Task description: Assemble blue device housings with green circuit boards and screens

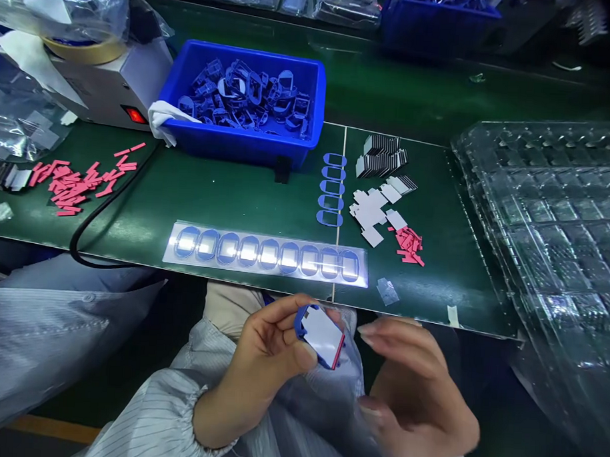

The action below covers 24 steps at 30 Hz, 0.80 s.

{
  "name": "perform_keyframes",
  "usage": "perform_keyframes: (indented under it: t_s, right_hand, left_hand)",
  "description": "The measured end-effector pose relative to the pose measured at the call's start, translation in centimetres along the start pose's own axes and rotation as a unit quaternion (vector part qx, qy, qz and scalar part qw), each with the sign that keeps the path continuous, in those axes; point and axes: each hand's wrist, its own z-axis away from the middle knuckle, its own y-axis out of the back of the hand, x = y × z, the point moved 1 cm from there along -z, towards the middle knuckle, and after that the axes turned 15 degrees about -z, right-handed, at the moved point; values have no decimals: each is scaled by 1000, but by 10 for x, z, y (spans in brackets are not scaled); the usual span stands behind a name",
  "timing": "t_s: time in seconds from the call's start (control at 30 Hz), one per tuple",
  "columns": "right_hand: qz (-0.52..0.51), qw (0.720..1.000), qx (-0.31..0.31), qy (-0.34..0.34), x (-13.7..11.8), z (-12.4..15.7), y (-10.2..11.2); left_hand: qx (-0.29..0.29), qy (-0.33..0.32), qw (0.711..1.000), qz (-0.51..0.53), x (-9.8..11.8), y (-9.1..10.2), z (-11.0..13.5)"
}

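Observation:
Between the thumb and fingers of my left hand (pixel 268 360) is a small blue plastic housing (pixel 300 324) with a white rectangular panel (pixel 324 332) set in it and a pink strip along its lower right edge. It is held tilted above my lap, in front of the table edge. My right hand (pixel 414 385) hovers to the right of the housing, apart from it, slightly blurred, thumb and fingers spread with nothing seen between them. Nearest on the table beyond lies a clear strip (pixel 266 270) carrying a row of blue oval frames.
A blue bin (pixel 248 146) holds many blue housings. Loose blue oval frames (pixel 330 203), white panels (pixel 370 207) and pink strips (pixel 409 245) lie right of centre. More pink strips (pixel 71 187), a black cable (pixel 93 214) and a grey machine (pixel 114 82) are left. Clear trays (pixel 560 231) stack right.

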Motion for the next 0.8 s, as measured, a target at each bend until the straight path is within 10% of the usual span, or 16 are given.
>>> perform_keyframes:
  t_s: [0.2, 0.8]
  right_hand:
    - [-89, 992, -34, -85, 11, -1, -4]
    - [-127, 990, -22, -54, 18, 4, -8]
  left_hand:
    - [9, -54, 998, -41, -2, -1, 1]
    - [44, -121, 989, -68, -23, 0, 1]
